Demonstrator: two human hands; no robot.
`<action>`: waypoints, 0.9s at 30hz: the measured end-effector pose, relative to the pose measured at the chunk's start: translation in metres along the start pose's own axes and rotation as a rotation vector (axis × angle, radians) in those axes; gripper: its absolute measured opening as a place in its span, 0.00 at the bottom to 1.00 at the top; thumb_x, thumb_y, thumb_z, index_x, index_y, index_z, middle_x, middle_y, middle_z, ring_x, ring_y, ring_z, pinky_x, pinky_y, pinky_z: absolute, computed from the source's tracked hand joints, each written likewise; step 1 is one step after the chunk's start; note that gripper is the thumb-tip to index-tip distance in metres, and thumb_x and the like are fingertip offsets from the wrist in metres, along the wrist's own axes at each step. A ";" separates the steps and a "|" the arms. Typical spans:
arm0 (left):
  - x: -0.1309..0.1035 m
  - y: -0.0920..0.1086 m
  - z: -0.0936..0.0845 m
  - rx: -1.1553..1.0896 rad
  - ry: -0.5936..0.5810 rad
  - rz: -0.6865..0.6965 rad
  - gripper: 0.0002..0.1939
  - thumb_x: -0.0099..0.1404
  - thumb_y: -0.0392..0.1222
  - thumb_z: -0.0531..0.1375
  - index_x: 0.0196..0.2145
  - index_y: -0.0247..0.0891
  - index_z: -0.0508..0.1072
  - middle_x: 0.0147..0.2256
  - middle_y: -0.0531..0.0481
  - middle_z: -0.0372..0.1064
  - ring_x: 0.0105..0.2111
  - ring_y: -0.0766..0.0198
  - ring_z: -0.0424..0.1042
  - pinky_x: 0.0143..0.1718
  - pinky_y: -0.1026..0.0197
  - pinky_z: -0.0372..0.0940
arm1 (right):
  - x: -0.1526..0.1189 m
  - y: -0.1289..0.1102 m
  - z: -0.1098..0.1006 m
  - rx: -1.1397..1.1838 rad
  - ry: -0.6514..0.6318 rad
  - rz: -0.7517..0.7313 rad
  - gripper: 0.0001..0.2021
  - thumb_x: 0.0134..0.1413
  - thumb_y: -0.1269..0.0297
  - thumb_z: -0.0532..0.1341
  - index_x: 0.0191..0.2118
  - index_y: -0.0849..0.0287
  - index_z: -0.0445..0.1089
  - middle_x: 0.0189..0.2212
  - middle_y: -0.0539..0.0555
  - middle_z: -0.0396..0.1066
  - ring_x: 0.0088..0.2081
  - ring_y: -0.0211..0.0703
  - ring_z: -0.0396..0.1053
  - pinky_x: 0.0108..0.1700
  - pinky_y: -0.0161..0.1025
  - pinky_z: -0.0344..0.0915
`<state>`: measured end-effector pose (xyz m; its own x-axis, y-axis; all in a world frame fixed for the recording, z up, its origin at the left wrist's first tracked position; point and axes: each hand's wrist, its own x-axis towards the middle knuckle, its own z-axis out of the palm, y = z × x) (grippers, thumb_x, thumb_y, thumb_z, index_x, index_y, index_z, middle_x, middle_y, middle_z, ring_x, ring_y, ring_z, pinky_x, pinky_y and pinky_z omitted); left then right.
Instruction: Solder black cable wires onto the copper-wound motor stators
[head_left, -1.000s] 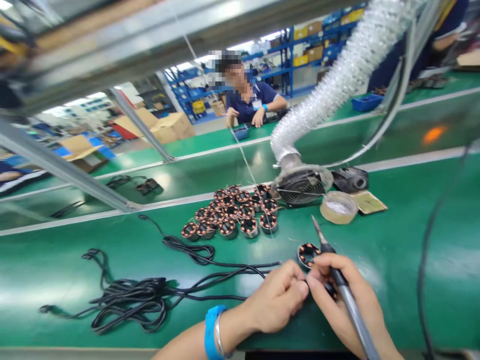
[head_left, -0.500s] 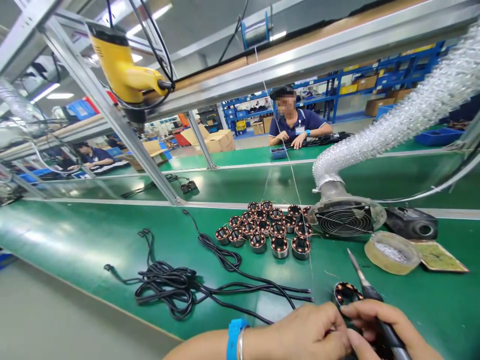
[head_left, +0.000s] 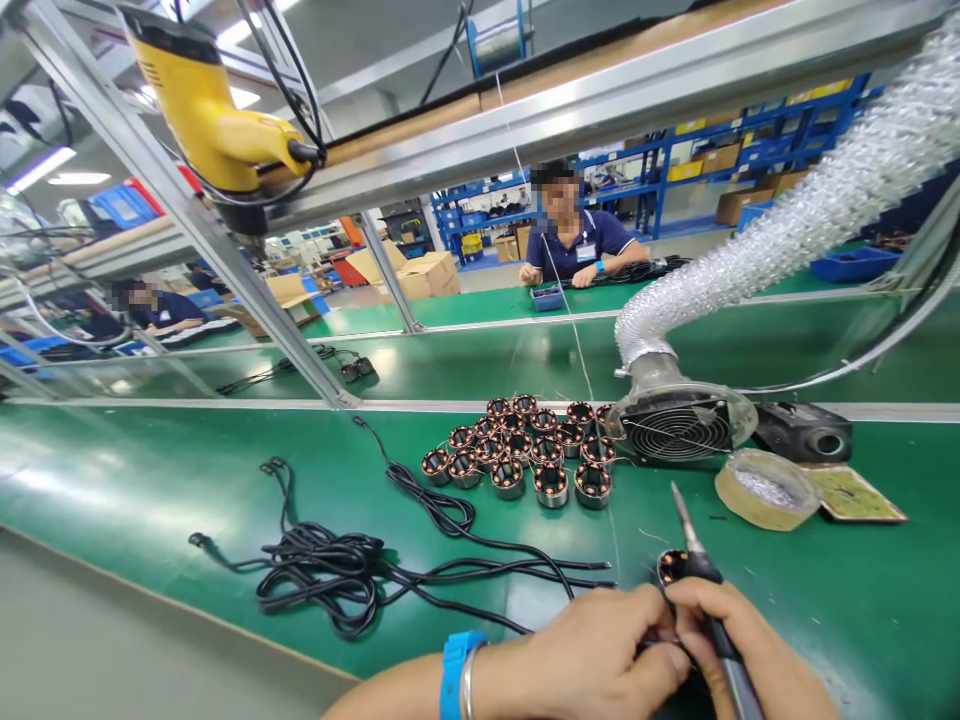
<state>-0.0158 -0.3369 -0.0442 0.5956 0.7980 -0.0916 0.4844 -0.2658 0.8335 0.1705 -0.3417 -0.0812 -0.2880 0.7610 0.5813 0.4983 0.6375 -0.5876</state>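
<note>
Gripping a soldering iron (head_left: 703,567) nearer the wearer than the extractor fan (head_left: 679,432), the head view's right hand (head_left: 765,640) points its tip fanward, long axis slanting slightly left. The left hand (head_left: 592,650) pinches something hidden. One stator (head_left: 670,568) sits fan-side of both hands; clustered stators (head_left: 517,447) left of the fan, completion unclear.

We see through 1 head camera, facing forward and down across the green bench (head_left: 150,480); our left hand (head_left: 589,655) and right hand (head_left: 757,640) lie nearest, low and right of centre; the overhead beam (head_left: 600,118) slants up rightward; farther off sits a co-worker (head_left: 574,245), before distant blue shelves (head_left: 658,195).
</note>
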 end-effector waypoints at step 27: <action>0.017 -0.016 0.007 -0.894 -0.043 -0.439 0.15 0.59 0.52 0.61 0.28 0.38 0.64 0.11 0.64 0.48 0.13 0.74 0.38 0.15 0.67 0.36 | 0.011 -0.020 -0.009 0.034 0.107 0.024 0.11 0.61 0.77 0.57 0.43 0.54 0.68 0.33 0.49 0.75 0.32 0.38 0.73 0.36 0.35 0.73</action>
<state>-0.0091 -0.3233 -0.0634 0.5103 0.7031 -0.4952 0.0175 0.5672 0.8234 0.1646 -0.3478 -0.0580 -0.1862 0.7599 0.6228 0.4754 0.6245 -0.6197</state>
